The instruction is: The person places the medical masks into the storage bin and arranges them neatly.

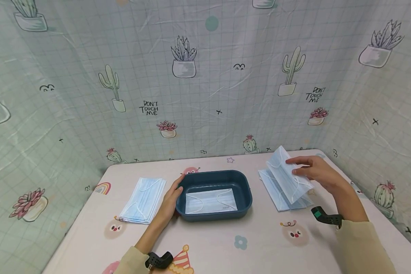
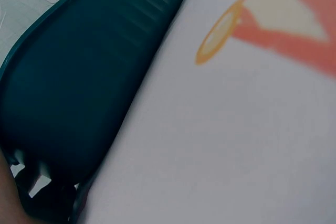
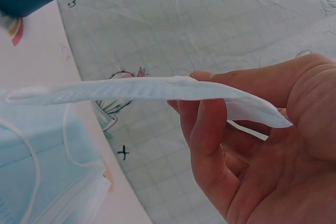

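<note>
In the head view my left hand (image 1: 171, 197) grips the left end of a dark blue plastic basket (image 1: 212, 217), thumb at the rim. The left wrist view shows the basket's side wall (image 2: 79, 82) close up, with holes near the hand's edge (image 2: 9, 198). Inside the basket a pale blue face mask (image 1: 210, 201) lies flat. My right hand (image 1: 313, 171) pinches a raised face mask (image 1: 287, 175) between thumb and fingers. It tilts above other masks (image 1: 277, 196) on the table. From the right wrist, the pinched mask (image 3: 131, 90) appears edge-on, masks (image 3: 42, 166) beneath it.
A stack of blue face masks (image 1: 144, 199) lies left of the basket, beside my left forearm. The pale printed tabletop (image 1: 222, 255) runs back to a hanging cloth (image 1: 209, 95) with cactus drawings, which also encloses both sides.
</note>
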{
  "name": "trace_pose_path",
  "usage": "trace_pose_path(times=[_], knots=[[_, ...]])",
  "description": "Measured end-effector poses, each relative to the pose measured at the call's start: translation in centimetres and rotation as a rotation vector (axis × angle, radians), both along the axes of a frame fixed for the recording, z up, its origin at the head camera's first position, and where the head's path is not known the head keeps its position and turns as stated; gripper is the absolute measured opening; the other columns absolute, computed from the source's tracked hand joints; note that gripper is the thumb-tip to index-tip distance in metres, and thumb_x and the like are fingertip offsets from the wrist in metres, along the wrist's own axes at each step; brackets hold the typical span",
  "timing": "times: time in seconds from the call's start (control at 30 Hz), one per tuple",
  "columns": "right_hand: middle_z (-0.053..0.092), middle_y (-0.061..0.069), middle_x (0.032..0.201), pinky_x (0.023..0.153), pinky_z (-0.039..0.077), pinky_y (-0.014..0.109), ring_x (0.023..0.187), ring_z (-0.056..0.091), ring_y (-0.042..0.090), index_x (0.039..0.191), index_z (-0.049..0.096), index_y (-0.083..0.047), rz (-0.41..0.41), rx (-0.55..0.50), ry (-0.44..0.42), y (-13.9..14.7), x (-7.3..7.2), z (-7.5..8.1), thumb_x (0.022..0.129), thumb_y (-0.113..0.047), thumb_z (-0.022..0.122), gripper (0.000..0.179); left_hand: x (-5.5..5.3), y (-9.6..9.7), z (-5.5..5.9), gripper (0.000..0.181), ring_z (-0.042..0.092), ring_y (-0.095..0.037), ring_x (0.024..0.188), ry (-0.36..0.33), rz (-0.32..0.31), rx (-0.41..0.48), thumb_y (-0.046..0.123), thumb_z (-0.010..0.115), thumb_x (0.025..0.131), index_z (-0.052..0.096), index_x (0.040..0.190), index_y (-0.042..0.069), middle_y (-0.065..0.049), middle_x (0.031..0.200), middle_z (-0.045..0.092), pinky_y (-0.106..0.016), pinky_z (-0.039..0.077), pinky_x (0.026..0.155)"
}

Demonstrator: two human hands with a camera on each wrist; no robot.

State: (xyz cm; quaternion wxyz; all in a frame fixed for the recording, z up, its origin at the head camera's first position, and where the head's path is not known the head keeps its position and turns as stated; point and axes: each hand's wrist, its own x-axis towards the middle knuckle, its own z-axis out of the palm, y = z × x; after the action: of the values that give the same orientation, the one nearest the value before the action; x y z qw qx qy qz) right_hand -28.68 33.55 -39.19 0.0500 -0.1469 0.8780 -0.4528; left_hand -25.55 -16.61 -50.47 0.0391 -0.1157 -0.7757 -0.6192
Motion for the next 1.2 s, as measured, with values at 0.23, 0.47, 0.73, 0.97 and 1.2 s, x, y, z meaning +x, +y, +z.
trace_pose_path(times=[0.23, 0.47, 0.73, 0.97, 1.2], knots=[[0.043, 0.031, 0.157, 0.083, 0.056, 0.027, 0.123, 0.056, 0.023, 0.143, 0.056, 0.006, 0.012, -0.012, 0.028, 0.0, 0.2, 0.4, 0.100, -0.017, 0.065, 0.049, 0.0, 0.0, 0.2, 0.049, 0.015, -0.024, 0.162, -0.009, 0.000, -0.002, 0.027, 0.036, 0.112, 0.035, 0.161, 0.031, 0.003, 0.171, 0.028, -0.055, 0.008, 0.132], [0.041, 0.031, 0.158, 0.081, 0.057, 0.022, 0.106, 0.055, -0.004, 0.142, 0.056, 0.006, 0.011, -0.058, 0.009, -0.2, 0.6, 1.0, 0.100, -0.017, 0.066, 0.049, 0.0, 0.1, 0.3, 0.049, 0.016, -0.023, 0.162, -0.013, 0.005, -0.001, 0.026, 0.036, 0.112, 0.036, 0.161, 0.030, 0.003, 0.171, 0.028, -0.054, 0.008, 0.132], [0.045, 0.031, 0.154, 0.080, 0.056, 0.022, 0.108, 0.056, -0.001, 0.140, 0.056, 0.009, 0.037, -0.069, 0.056, -0.3, 0.6, 1.0, 0.099, -0.011, 0.066, 0.046, 0.0, 0.1, 0.2, 0.049, 0.015, -0.023, 0.162, -0.017, 0.004, -0.005, 0.026, 0.035, 0.112, 0.035, 0.161, 0.032, 0.004, 0.171, 0.028, -0.055, 0.008, 0.132], [0.045, 0.031, 0.154, 0.082, 0.056, 0.022, 0.106, 0.058, 0.001, 0.139, 0.057, 0.008, 0.037, -0.065, 0.072, -0.3, 0.8, 1.3, 0.099, -0.011, 0.065, 0.045, 0.0, 0.1, 0.2, 0.049, 0.015, -0.024, 0.162, -0.018, 0.003, -0.001, 0.026, 0.034, 0.112, 0.035, 0.161, 0.031, 0.003, 0.171, 0.028, -0.055, 0.008, 0.132], [0.044, 0.030, 0.155, 0.082, 0.056, 0.022, 0.106, 0.058, 0.002, 0.140, 0.058, 0.007, 0.034, -0.062, 0.070, -0.4, 1.0, 1.5, 0.099, -0.013, 0.066, 0.045, 0.0, 0.1, 0.1, 0.049, 0.015, -0.024, 0.162, -0.017, 0.005, -0.008, 0.026, 0.034, 0.112, 0.034, 0.161, 0.031, 0.003, 0.171, 0.028, -0.056, 0.008, 0.132]])
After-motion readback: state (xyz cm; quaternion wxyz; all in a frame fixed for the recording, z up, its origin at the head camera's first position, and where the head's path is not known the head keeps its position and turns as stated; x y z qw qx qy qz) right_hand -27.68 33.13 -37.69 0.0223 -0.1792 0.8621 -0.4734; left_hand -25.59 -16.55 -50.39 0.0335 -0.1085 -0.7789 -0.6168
